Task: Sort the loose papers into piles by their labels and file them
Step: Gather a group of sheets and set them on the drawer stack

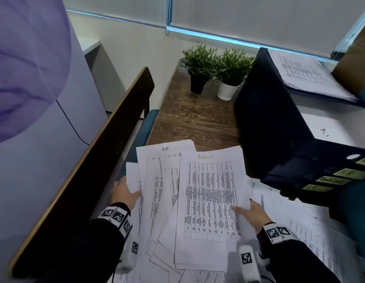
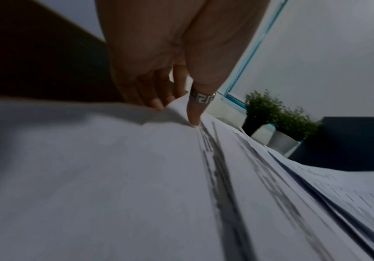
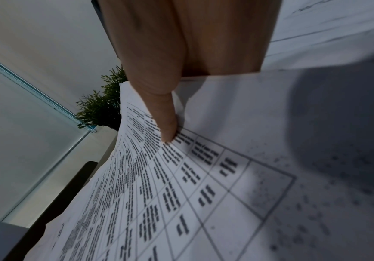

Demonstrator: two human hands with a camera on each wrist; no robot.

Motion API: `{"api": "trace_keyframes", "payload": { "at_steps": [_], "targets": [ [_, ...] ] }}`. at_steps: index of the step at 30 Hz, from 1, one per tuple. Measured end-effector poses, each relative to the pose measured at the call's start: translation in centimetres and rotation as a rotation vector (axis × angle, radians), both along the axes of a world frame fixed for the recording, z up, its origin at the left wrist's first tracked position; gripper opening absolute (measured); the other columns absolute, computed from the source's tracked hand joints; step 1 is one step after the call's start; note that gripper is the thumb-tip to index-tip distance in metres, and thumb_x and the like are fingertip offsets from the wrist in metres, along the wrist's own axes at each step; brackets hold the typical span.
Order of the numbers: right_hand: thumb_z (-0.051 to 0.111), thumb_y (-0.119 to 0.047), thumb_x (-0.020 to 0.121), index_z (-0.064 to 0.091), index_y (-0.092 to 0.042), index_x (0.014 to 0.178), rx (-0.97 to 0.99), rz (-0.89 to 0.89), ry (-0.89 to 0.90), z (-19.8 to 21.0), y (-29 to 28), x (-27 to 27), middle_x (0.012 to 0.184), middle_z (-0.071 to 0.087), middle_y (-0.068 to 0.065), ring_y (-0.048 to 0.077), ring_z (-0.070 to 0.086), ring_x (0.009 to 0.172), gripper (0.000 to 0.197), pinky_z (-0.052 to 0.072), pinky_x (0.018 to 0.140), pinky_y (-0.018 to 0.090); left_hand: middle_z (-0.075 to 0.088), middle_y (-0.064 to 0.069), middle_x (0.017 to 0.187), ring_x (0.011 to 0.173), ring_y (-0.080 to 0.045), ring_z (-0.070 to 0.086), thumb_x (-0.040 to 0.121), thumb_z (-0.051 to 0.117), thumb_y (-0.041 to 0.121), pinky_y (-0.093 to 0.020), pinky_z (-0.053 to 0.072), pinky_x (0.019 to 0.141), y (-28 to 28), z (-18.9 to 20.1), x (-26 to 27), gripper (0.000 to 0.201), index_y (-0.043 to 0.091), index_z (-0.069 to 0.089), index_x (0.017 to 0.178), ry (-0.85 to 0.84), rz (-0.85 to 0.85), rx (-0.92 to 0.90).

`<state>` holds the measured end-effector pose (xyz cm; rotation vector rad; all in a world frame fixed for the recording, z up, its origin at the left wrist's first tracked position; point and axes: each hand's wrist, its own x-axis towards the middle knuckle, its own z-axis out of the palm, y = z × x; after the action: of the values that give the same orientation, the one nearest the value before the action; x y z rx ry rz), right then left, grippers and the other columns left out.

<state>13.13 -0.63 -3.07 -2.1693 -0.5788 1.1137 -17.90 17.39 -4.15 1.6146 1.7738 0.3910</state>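
A fanned stack of printed papers (image 1: 157,201) is held over the desk. Its top sheet, labelled "Admin" (image 1: 210,197), lies on the right; a sheet marked "HR" (image 1: 165,149) shows behind it. My left hand (image 1: 126,193) pinches the stack's left edge, thumb on top (image 2: 193,116) and fingers beneath. My right hand (image 1: 251,211) grips the Admin sheet's right edge, its thumb (image 3: 165,123) pressing on the printed table. Dark blue binders (image 1: 320,176) with yellow-green spine labels, among them "HR" and "IT", stand at the right.
Two potted plants (image 1: 216,68) stand at the back of the wooden desk (image 1: 193,119). An open binder with filed pages (image 1: 306,74) lies at the upper right. More loose papers (image 1: 300,231) cover the surface under my right arm. A dark chair back (image 1: 95,150) runs along the left.
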Motion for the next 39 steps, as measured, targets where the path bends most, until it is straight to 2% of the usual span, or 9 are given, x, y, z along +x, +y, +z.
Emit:
{"api": "trace_keyframes", "payload": {
  "at_steps": [6, 8, 12, 18, 22, 26, 32, 36, 39],
  "targets": [
    [0.068, -0.025, 0.082, 0.054, -0.005, 0.122, 0.030, -0.040, 0.000, 0.3, -0.1, -0.4, 0.119, 0.061, 0.009, 0.027, 0.054, 0.113, 0.046, 0.039, 0.102, 0.040, 0.053, 0.004, 0.122, 0.114, -0.023, 0.042, 0.090, 0.057, 0.022, -0.036, 0.031, 0.095, -0.3, 2.0, 0.0, 0.019, 0.018, 0.071, 0.102, 0.039, -0.072, 0.264],
    [0.069, -0.027, 0.081, 0.052, -0.005, 0.124, 0.023, -0.041, -0.002, 0.3, -0.2, -0.4, 0.121, 0.060, 0.009, 0.027, 0.054, 0.114, 0.051, 0.038, 0.103, 0.042, 0.058, 0.000, 0.118, 0.107, -0.022, 0.050, 0.092, 0.055, 0.021, -0.033, 0.038, 0.092, -1.2, 2.8, 0.7, 0.021, 0.015, 0.071, 0.103, -0.085, -0.097, 0.286],
    [0.076, -0.042, 0.068, 0.047, -0.005, 0.131, 0.025, -0.045, 0.017, -0.8, -0.4, 0.2, 0.131, 0.055, 0.011, 0.028, 0.049, 0.122, 0.078, 0.035, 0.107, 0.048, 0.062, 0.000, 0.107, 0.092, -0.018, 0.059, 0.092, 0.055, 0.023, -0.027, 0.046, 0.081, -3.3, 4.0, 2.7, 0.022, 0.014, 0.058, 0.112, -0.325, -0.061, 0.103],
    [0.068, -0.019, 0.082, 0.054, -0.003, 0.118, 0.040, -0.069, 0.043, 0.5, -0.3, -0.5, 0.115, 0.062, 0.008, 0.023, 0.055, 0.103, 0.041, 0.038, 0.099, 0.038, 0.050, -0.003, 0.134, 0.122, -0.021, 0.049, 0.089, 0.055, 0.006, -0.029, 0.039, 0.099, -5.5, 5.8, 5.3, 0.055, 0.015, 0.036, 0.140, -0.377, -0.296, -0.177],
    [0.068, -0.018, 0.082, 0.053, -0.001, 0.118, 0.043, -0.073, 0.035, 0.2, -0.3, -0.3, 0.117, 0.061, 0.012, 0.024, 0.053, 0.103, 0.043, 0.037, 0.099, 0.038, 0.065, -0.009, 0.107, 0.100, -0.024, 0.061, 0.087, 0.047, 0.000, -0.025, 0.047, 0.082, -6.2, 6.7, 7.3, 0.027, 0.007, 0.061, 0.109, -0.340, -0.538, -0.161],
    [0.068, -0.017, 0.081, 0.052, 0.000, 0.120, 0.035, -0.079, 0.049, 0.1, -0.2, -0.2, 0.119, 0.061, 0.014, 0.025, 0.054, 0.102, 0.045, 0.038, 0.100, 0.040, 0.058, -0.004, 0.082, 0.077, -0.018, 0.052, 0.085, 0.045, -0.001, -0.022, 0.040, 0.066, -6.3, 6.5, 7.8, 0.019, 0.013, 0.057, 0.080, -0.406, -0.539, -0.220],
    [0.068, -0.020, 0.082, 0.051, -0.001, 0.122, 0.025, -0.078, 0.030, 0.4, -0.1, -0.4, 0.123, 0.058, 0.015, 0.029, 0.053, 0.114, 0.048, 0.037, 0.103, 0.043, 0.058, -0.005, 0.120, 0.114, -0.029, 0.051, 0.083, 0.064, 0.026, -0.032, 0.040, 0.098, -4.4, 4.2, 4.7, 0.037, 0.022, 0.059, 0.119, -0.118, 0.055, -0.161],
    [0.070, -0.026, 0.079, 0.050, -0.002, 0.123, 0.010, -0.072, 0.017, 0.6, -0.2, -0.5, 0.126, 0.057, 0.014, 0.029, 0.052, 0.115, 0.054, 0.036, 0.104, 0.045, 0.060, -0.009, 0.120, 0.115, -0.030, 0.053, 0.081, 0.063, 0.006, -0.038, 0.044, 0.100, -3.6, 4.5, 4.6, 0.042, 0.013, 0.055, 0.122, -0.386, 0.024, -0.292],
    [0.070, -0.028, 0.079, 0.051, -0.004, 0.122, -0.011, -0.068, 0.023, 0.8, -0.2, -0.6, 0.124, 0.058, 0.014, 0.027, 0.053, 0.108, 0.053, 0.037, 0.103, 0.046, 0.055, -0.007, 0.129, 0.116, -0.028, 0.054, 0.086, 0.051, 0.000, -0.035, 0.044, 0.099, -5.4, 5.6, 6.4, 0.056, 0.018, 0.038, 0.138, -0.314, -0.231, -0.211]
  ]
}}
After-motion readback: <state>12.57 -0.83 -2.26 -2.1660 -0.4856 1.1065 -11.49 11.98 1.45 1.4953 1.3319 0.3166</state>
